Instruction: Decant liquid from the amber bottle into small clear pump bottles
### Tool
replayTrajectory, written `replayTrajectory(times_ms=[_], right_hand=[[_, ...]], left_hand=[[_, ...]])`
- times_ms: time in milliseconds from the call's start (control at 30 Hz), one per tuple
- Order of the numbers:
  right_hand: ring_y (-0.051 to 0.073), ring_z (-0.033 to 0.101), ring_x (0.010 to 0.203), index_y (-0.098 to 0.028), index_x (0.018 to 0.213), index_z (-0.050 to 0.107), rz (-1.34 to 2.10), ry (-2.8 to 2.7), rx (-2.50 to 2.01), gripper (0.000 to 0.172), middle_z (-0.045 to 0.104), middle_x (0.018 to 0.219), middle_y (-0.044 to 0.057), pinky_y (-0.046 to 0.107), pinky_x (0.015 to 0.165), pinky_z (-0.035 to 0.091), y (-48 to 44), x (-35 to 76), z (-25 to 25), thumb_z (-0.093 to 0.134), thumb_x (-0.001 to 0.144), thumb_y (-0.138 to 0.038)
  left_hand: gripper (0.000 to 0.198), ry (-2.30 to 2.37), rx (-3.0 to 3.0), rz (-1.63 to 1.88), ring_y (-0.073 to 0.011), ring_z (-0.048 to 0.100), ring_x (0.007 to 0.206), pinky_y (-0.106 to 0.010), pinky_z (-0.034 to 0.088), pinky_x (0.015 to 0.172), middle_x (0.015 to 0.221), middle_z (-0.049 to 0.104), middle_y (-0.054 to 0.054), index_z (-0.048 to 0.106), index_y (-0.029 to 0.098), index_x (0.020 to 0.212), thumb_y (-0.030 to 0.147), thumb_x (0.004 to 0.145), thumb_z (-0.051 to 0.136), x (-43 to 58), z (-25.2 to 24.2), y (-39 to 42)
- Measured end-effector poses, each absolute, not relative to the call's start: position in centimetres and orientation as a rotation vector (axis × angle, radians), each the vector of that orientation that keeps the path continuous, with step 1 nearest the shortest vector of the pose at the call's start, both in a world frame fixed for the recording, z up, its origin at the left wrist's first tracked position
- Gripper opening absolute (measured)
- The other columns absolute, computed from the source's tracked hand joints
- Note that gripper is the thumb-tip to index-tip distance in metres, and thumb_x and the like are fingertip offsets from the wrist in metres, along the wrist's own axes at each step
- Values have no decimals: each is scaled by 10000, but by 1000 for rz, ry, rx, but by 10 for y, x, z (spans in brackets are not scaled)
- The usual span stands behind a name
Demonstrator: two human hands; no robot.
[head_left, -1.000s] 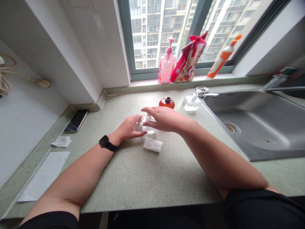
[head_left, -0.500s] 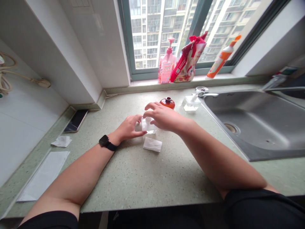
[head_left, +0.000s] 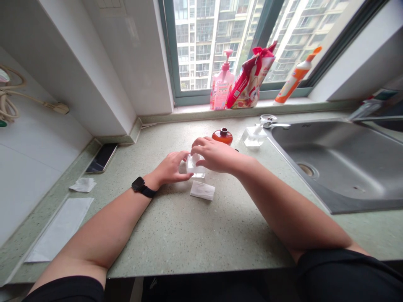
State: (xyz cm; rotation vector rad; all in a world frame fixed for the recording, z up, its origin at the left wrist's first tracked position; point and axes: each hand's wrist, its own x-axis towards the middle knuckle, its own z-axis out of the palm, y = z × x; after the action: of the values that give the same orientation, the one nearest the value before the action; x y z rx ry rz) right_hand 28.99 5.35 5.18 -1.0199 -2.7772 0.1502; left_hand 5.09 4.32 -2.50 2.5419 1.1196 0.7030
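Observation:
A small clear square bottle (head_left: 197, 170) stands on the counter between my hands. My left hand (head_left: 172, 167) is closed around its left side, thumb in front and fingers behind. Over the bottle's top curls my right hand (head_left: 214, 154), its fingers around a whitish top part (head_left: 195, 159) whose exact shape is partly hidden. A folded white tissue (head_left: 202, 191) lies just in front of the bottle. Behind my right hand stands an amber bottle (head_left: 221, 137) with an uncovered dark neck. A small dark item (head_left: 236, 150) shows partly beyond my right wrist.
Near the steel sink (head_left: 340, 163) stands a clear pump bottle (head_left: 254, 136). A phone (head_left: 101, 158), crumpled tissue (head_left: 83, 185) and flat white sheet (head_left: 59, 230) lie left. On the sill are a pink pump bottle (head_left: 222, 90), red bag (head_left: 252, 79) and orange bottle (head_left: 293, 82).
My right fingers have shifted slightly around the bottle's top, while my left hand keeps its hold. The view has moved a little, and a small dark item now shows behind my right wrist.

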Motion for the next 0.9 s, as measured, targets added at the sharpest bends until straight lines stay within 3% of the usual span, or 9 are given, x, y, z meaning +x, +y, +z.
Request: replayTrajectory(times_ms=[367, 667, 800, 900], right_hand=[[286, 611, 1166, -151, 1133, 745, 40, -2754, -1016, 200, 681, 1269, 150, 393, 913, 549, 49, 281, 48, 721, 1014, -310], [277, 607, 1159, -123, 1152, 732, -99, -2651, -970, 295, 689, 1244, 154, 405, 970, 517, 42, 277, 60, 729, 1023, -388], [278, 621, 1147, -138, 1135, 731, -65, -2630, -982, 281, 694, 1244, 145, 399, 940, 508, 37, 281, 68, 753, 1004, -386], [255, 633, 1114, -185, 1091, 727, 49, -2590, -964, 207, 700, 1238, 111, 374, 894, 488, 35, 292, 80, 757, 997, -366]], left_hand=[[598, 1157, 2644, 848, -316, 721, 1086, -493, 552, 1029, 1141, 751, -98, 589, 222, 1190, 650, 835, 808, 46, -31, 47], [607, 1183, 2719, 1219, -327, 705, 1050, -536, 561, 1043, 1053, 720, -86, 572, 231, 1154, 725, 847, 746, 43, -32, 45], [695, 1184, 2724, 1235, -362, 691, 1118, -583, 529, 1095, 1065, 724, -95, 583, 232, 1236, 811, 864, 681, 44, -30, 43], [780, 1061, 2721, 1245, -378, 678, 1171, -586, 516, 1104, 1161, 726, -124, 561, 220, 1369, 873, 952, 475, 44, -27, 40]])
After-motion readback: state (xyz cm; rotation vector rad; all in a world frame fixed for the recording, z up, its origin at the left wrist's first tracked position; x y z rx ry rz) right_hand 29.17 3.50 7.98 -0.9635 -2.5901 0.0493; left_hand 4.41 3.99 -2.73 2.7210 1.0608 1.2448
